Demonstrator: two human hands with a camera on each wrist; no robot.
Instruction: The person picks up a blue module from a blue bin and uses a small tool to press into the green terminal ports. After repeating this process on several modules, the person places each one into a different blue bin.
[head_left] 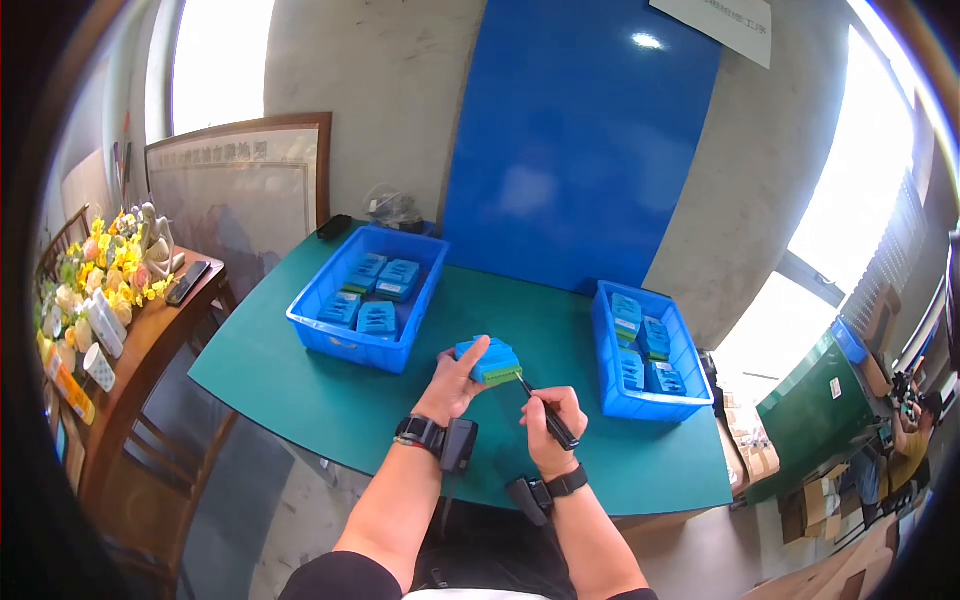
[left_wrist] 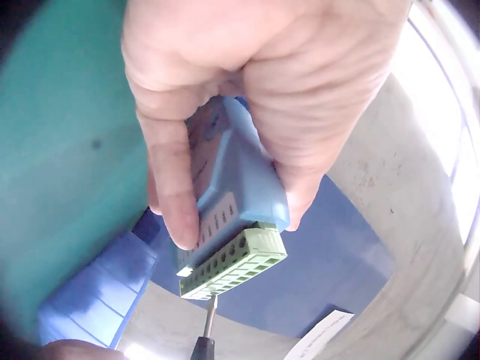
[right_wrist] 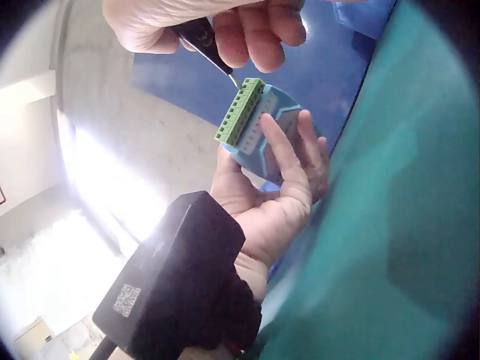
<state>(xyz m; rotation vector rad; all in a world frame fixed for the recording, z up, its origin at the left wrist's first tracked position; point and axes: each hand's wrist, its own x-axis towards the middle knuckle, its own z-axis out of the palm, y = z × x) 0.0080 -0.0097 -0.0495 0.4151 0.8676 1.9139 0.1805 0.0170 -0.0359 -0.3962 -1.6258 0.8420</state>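
My left hand (head_left: 453, 385) grips a blue plastic module (left_wrist: 251, 180) between thumb and fingers, above the table. Along one edge of the module runs a green terminal block (left_wrist: 238, 262) with a row of square openings and screw holes. In my right hand (head_left: 556, 430) is a screwdriver (head_left: 548, 415) with a black handle, pinched between thumb and fingers. Its thin metal tip (left_wrist: 213, 301) is right at the terminal block, near the middle of the row in the left wrist view. The right wrist view shows the same contact from the other side, at the block's upper end.
On the green table (head_left: 500, 300), a blue bin (head_left: 350, 345) at the left and another blue bin (head_left: 655, 408) at the right each hold several blue modules. A blue panel (head_left: 580, 130) stands behind. A wooden side table (head_left: 150, 350) with flowers is at far left.
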